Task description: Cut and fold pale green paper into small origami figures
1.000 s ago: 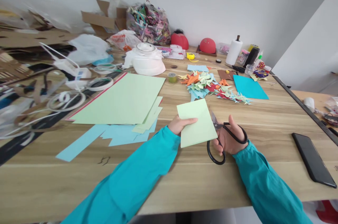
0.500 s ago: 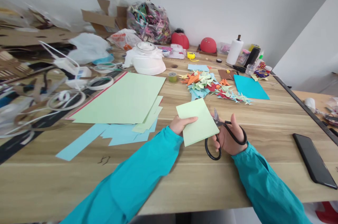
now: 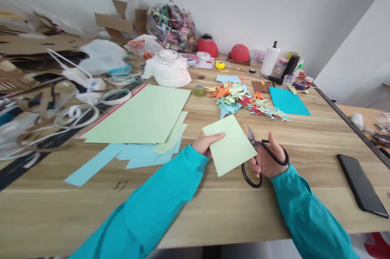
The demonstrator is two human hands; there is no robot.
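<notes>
Held sheet (image 3: 231, 149) and scissors (image 3: 255, 143) between large sheets (image 3: 137, 116) at left and a phone (image 3: 362, 186) at right
Left hand (image 3: 207, 143) has the held sheet, right hand (image 3: 268, 162) the scissors beside it; paper strips (image 3: 143, 156) jut from under the large sheets' near side, a cap (image 3: 170, 75) sits behind them, a heap of folded paper (image 3: 236, 96) lies beyond the hands with a spool (image 3: 199, 90) to its left, and a bag (image 3: 172, 27) stands at the back, a carton (image 3: 114, 22) to its left

Left hand (image 3: 205, 143) grips light green paper (image 3: 233, 147), right hand (image 3: 268, 162) holds black-handled scissors (image 3: 256, 143) at its edge, loops spread; colourful paper pile (image 3: 236, 95) beyond, phone (image 3: 362, 185) far right
</notes>
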